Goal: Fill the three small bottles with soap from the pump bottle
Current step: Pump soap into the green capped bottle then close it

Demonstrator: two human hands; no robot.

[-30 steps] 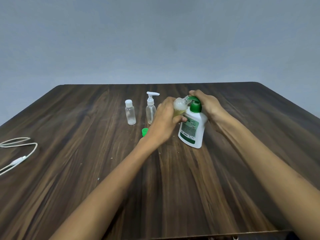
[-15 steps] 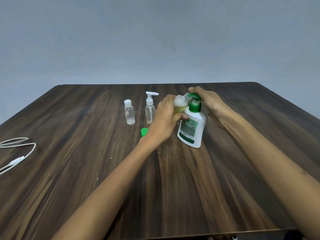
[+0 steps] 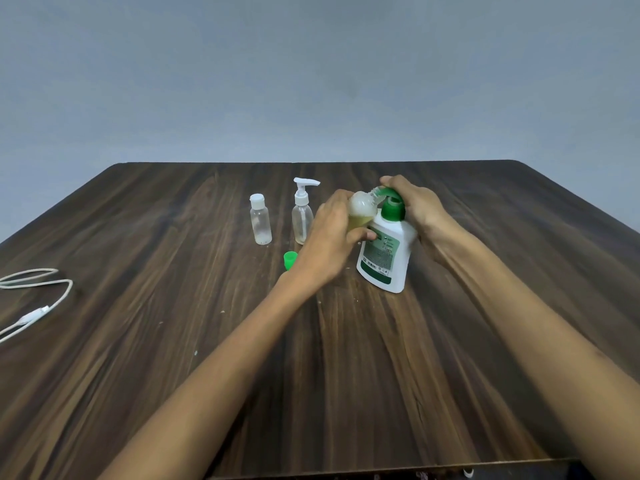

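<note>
A white pump bottle (image 3: 384, 252) with a green pump head (image 3: 393, 202) stands on the wooden table (image 3: 173, 341). My right hand (image 3: 417, 206) rests over the pump head, fingers curled on its nozzle. My left hand (image 3: 329, 237) grips a small clear bottle (image 3: 362, 211), tilted with its open neck at the nozzle; yellowish soap shows inside it. Its green cap (image 3: 290, 259) lies on the table by my left wrist. Two more small clear bottles stand to the left: one with a white flip cap (image 3: 260, 220), one with a white pump top (image 3: 302, 213).
A white cable (image 3: 34, 299) lies looped near the table's left edge. A grey wall rises behind the table's far edge.
The pump head under my right hand rose between the two earlier frames and now sits slightly lower again. My left hand keeps the small bottle at the nozzle.
</note>
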